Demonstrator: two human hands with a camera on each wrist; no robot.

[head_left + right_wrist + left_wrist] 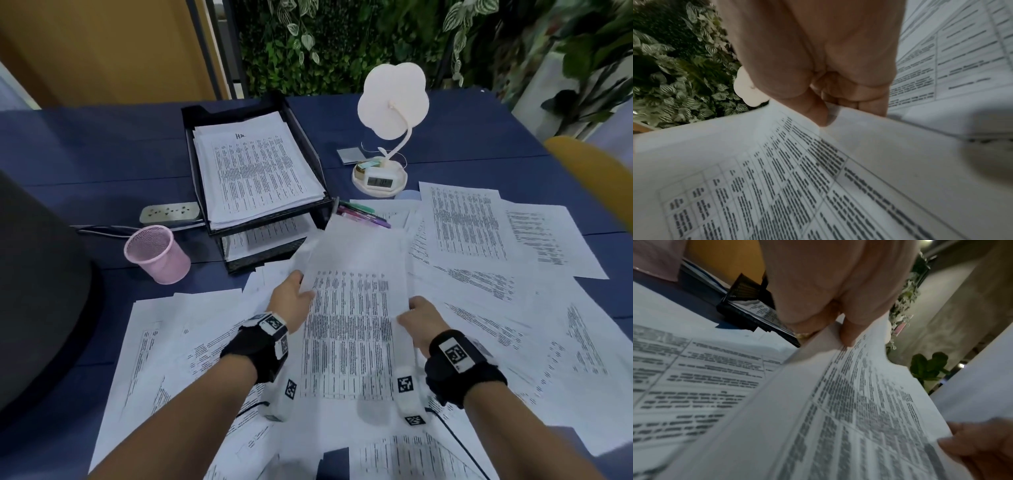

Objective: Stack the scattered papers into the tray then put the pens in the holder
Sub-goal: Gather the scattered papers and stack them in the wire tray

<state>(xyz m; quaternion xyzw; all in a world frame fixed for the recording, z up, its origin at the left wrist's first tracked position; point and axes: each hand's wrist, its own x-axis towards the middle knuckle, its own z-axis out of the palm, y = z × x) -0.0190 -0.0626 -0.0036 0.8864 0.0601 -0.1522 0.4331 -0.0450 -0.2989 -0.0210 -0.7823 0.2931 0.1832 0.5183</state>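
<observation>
I hold a printed sheet (352, 308) lifted above the table, one hand on each side edge. My left hand (294, 294) pinches its left edge, thumb (849, 334) on top. My right hand (418, 315) pinches the right edge, thumb (818, 113) on the paper (797, 186). The black two-tier tray (195, 154) stands just beyond, its top tier stacked with papers (253, 168). Many printed sheets (479, 267) lie scattered over the blue table. Several pens (363, 214) lie by the tray's right corner. The pink mesh holder (157, 255) stands left of the tray.
A white flower-shaped lamp with a small clock (383, 164) stands right of the tray. A power strip (169, 212) lies behind the holder. A dark rounded object (34, 291) fills the left side, and a yellow chair back (596, 181) is at the right edge.
</observation>
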